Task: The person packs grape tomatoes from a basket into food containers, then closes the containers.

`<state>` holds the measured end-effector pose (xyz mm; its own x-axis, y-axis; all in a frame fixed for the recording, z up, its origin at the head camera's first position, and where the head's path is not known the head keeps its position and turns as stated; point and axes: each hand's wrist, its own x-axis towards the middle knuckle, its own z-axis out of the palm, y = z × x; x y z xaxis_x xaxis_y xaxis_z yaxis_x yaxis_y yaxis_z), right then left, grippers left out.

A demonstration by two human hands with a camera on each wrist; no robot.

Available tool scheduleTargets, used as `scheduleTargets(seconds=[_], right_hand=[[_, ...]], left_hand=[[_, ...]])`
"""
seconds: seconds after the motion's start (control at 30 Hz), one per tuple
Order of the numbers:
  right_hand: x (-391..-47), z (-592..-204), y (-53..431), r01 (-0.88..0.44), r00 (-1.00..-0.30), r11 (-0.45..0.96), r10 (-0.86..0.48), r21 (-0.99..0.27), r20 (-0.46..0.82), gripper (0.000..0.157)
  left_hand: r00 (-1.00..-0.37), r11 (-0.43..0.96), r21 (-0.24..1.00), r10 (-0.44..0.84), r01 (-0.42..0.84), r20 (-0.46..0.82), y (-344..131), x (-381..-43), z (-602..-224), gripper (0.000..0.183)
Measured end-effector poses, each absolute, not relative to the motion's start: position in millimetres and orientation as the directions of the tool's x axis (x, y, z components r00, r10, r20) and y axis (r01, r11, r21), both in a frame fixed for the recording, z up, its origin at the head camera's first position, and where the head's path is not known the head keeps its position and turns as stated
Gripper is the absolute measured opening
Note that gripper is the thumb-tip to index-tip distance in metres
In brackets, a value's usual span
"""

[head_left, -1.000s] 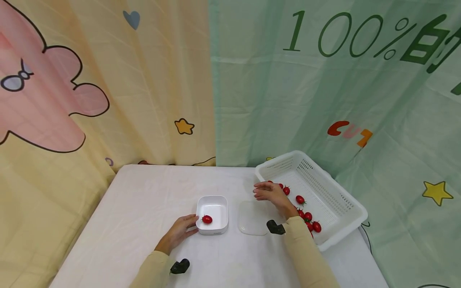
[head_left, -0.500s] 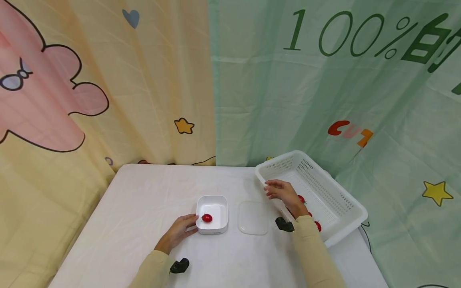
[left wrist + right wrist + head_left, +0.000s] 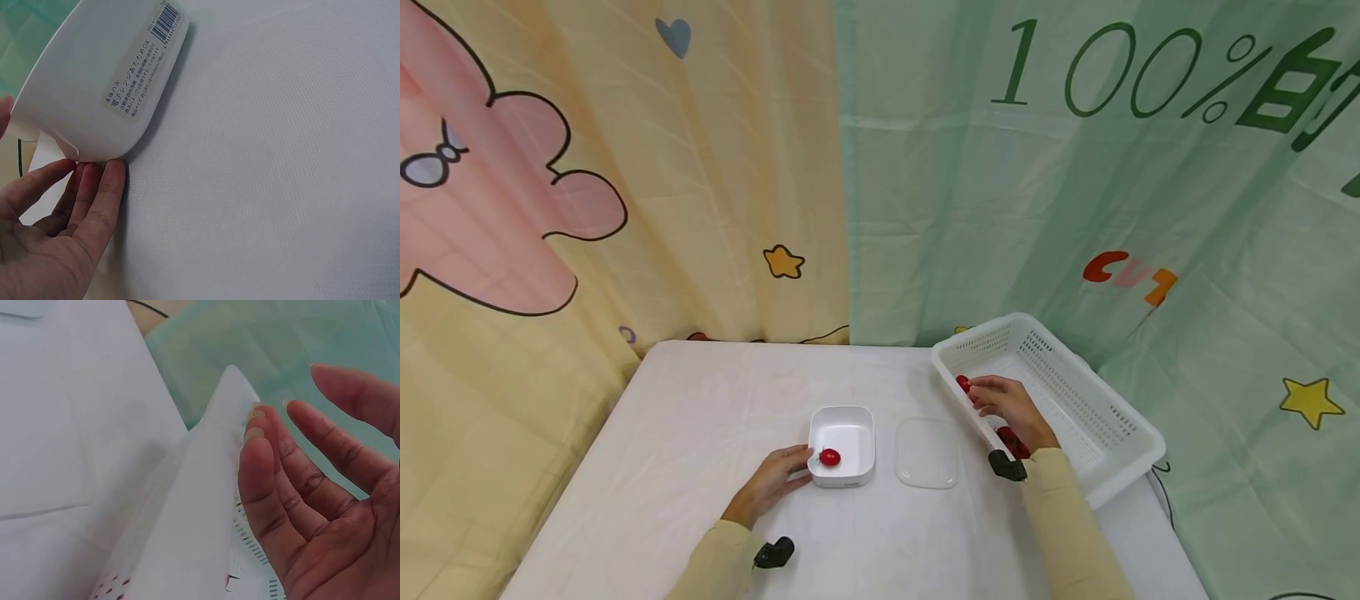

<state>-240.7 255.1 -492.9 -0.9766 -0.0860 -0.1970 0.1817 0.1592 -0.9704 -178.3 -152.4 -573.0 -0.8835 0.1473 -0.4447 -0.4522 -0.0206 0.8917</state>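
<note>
My left hand (image 3: 772,482) rests against the left side of a small white square box (image 3: 860,446). In the left wrist view, its extended fingers (image 3: 103,203) touch the bottom edge of the box, below a printed label. One cherry tomato (image 3: 830,457) lies inside the box. My right hand (image 3: 1011,408) is over the left part of a white perforated basket (image 3: 1090,392), fingers slightly bent and apart from the thumb, with nothing seen between them in the right wrist view. Several cherry tomatoes (image 3: 1013,442) lie in the basket, partly hidden by that hand.
A translucent square lid (image 3: 927,454) lies flat between the box and the basket. The white-covered table (image 3: 700,433) is bounded by printed curtains (image 3: 737,208) behind and at both sides. A black cable (image 3: 1167,492) hangs by the right table edge.
My right hand has moved right, from the basket's left rim to farther over its inside. The tomato in the box has shifted very slightly. My left hand stays at the box.
</note>
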Motion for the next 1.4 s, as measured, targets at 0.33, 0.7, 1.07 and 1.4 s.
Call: scheduleTargets(seconds=[0.33, 0.7, 1.07, 1.4], right_hand=[[-242, -497, 273, 0.182, -0.974, 0.212, -0.093, -0.96, -0.205, 0.041], [-242, -505, 293, 0.24, -0.947, 0.245, -0.153, -0.939, -0.282, 0.039], [-245, -513, 305, 0.334, -0.903, 0.285, -0.177, -0.899, -0.392, 0.039], [-241, -519, 312, 0.429, -0.848, 0.349, -0.161, -0.833, -0.504, 0.036]], left_hand=[[-0.884, -0.025, 0.892, 0.149, -0.451, -0.443, -152, -178, -574, 0.052], [-0.886, -0.012, 0.895, 0.142, -0.447, -0.441, -152, -178, -573, 0.052], [-0.888, -0.011, 0.896, 0.141, -0.443, -0.438, -153, -178, -569, 0.051], [-0.885, -0.011, 0.893, 0.14, -0.45, -0.444, -151, -177, -570, 0.053]])
